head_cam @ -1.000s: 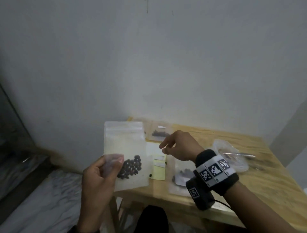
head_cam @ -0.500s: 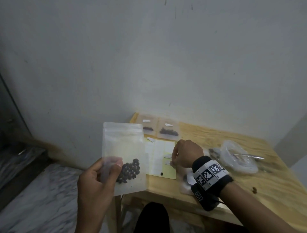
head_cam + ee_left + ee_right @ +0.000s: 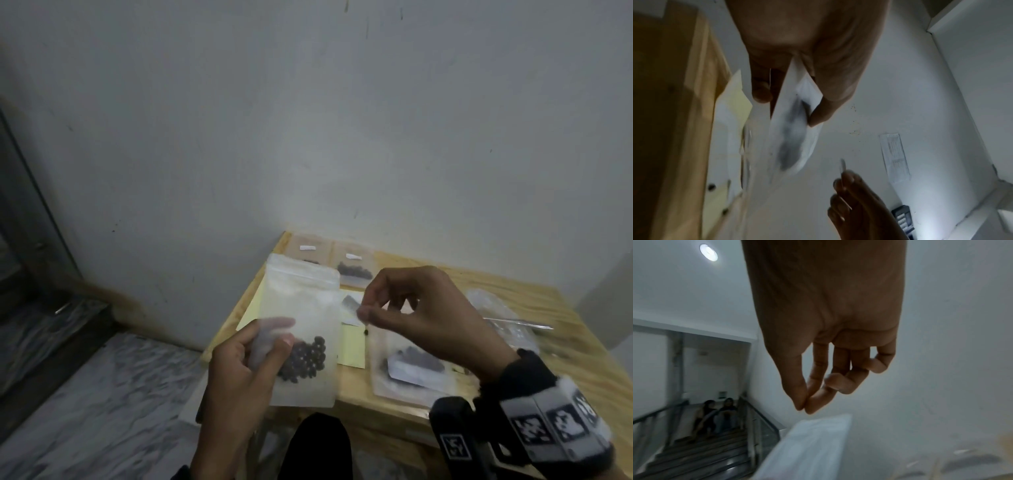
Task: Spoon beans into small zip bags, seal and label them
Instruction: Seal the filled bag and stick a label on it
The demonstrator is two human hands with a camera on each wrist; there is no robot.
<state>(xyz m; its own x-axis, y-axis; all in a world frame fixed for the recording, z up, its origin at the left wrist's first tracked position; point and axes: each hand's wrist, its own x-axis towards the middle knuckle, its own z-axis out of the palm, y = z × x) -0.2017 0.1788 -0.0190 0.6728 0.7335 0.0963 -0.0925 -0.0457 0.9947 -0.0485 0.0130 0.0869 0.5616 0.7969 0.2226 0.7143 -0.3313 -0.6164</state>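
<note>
My left hand (image 3: 239, 359) holds up a small clear zip bag (image 3: 301, 308) by its lower left, thumb in front. Dark beans (image 3: 305, 358) sit in the bag's bottom. My right hand (image 3: 411, 315) hovers just right of the bag and pinches a small white label (image 3: 350, 303) between thumb and forefinger. In the left wrist view the bag (image 3: 793, 129) hangs from my left hand (image 3: 789, 108), with the label (image 3: 842, 164) sticking up from my right hand (image 3: 855, 203). The right wrist view shows my right hand (image 3: 804, 407) with thumb and forefinger pressed together above the bag (image 3: 807, 447).
On the wooden table (image 3: 479, 287) lie a yellow label sheet (image 3: 352, 346), two labelled bean bags (image 3: 354, 270) at the back, another bean bag (image 3: 411, 370) near the front and a clear bag with a spoon (image 3: 513, 322). Stairs (image 3: 694, 456) with two seated persons drop away left.
My right hand dropped to the label sheet, then rose with a label toward the bag. My left hand has kept the bag raised.
</note>
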